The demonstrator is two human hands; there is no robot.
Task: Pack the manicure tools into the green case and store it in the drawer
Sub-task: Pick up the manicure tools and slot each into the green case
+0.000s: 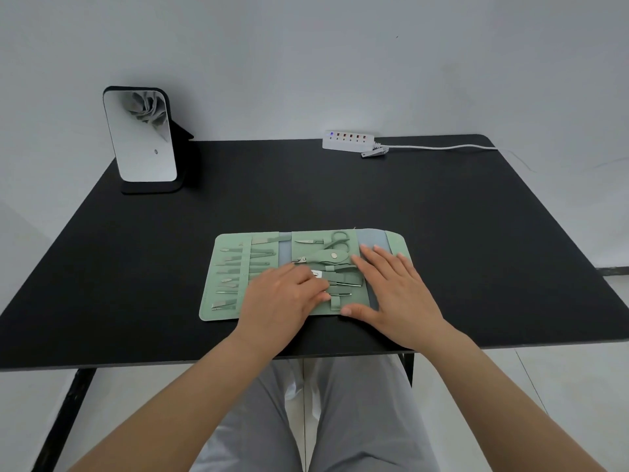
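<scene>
Left fingers (311, 284) curled loosely, tips down on the tools in the middle panel of the green case (228, 310); holding anything or only pressing, cannot tell. Left hand (284, 296) lying over the case's middle and near edge. Right fingers (381, 258) spread wide and flat, holding nothing, pressed on the right side of the case, thumb along its near edge. Right hand (391, 287) covering most of the case's right flap.

Case lying open and flat on the black worktop (476, 250), near the front edge, just ahead of the lap in grey trousers (316, 420). In the case's left panel, a row of slim metal tools (238, 267) tucked under a strap. In the middle panel, scissors (335, 245) at the far end, nippers (320, 257) below them under a snapped strap, more thin tools nearer the fingers.

Well beyond the case, at the worktop's far edge: a white power strip (349, 140) with its cord (442, 148) running off to the right, and a nail clipper (374, 153) touching the strip's near side. Far to the left of the case, a standing mirror (141, 144) on a black base.
</scene>
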